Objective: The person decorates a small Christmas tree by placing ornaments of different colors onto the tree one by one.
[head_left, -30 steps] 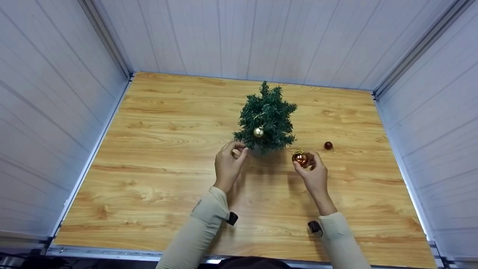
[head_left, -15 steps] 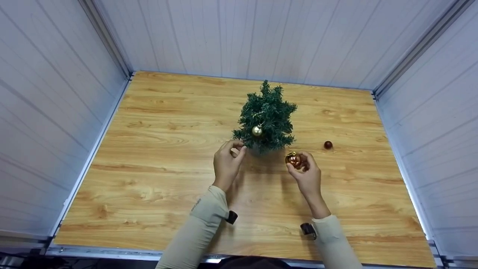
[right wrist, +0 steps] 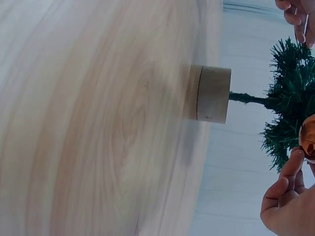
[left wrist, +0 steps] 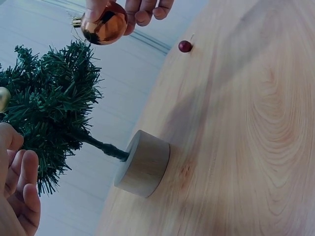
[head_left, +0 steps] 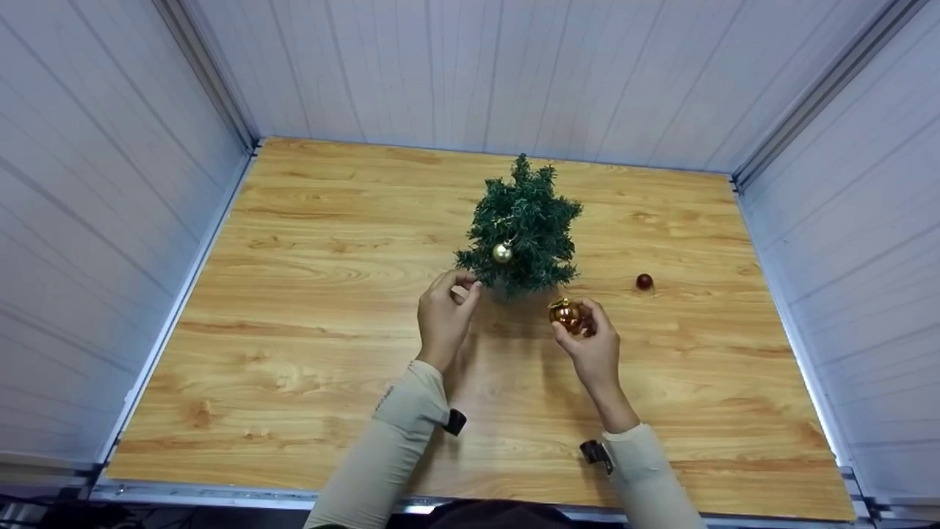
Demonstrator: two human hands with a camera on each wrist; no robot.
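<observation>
A small green artificial Christmas tree (head_left: 523,228) stands on a round wooden base (left wrist: 145,164). One gold bauble (head_left: 502,253) hangs on its front. My left hand (head_left: 444,316) is at the tree's lower left, thumb and forefinger pinching the tip of a low branch; the exact contact is partly hidden. With thumb and fingers my right hand (head_left: 596,353) grips a shiny copper bauble (head_left: 565,314) with a gold cap, just off the tree's lower right. In the right wrist view, that copper bauble (right wrist: 308,135) is cut off by the frame edge and overlaps the branches.
A small dark red bauble (head_left: 644,281) lies on the wood-grain table (head_left: 308,294), to the right of the tree. Pale panel walls (head_left: 470,73) enclose the table at the back and on both sides.
My right hand has moved left, bringing the copper bauble closer to the tree. The left hand has stayed at the lower-left branch, with only a slight shift in view.
</observation>
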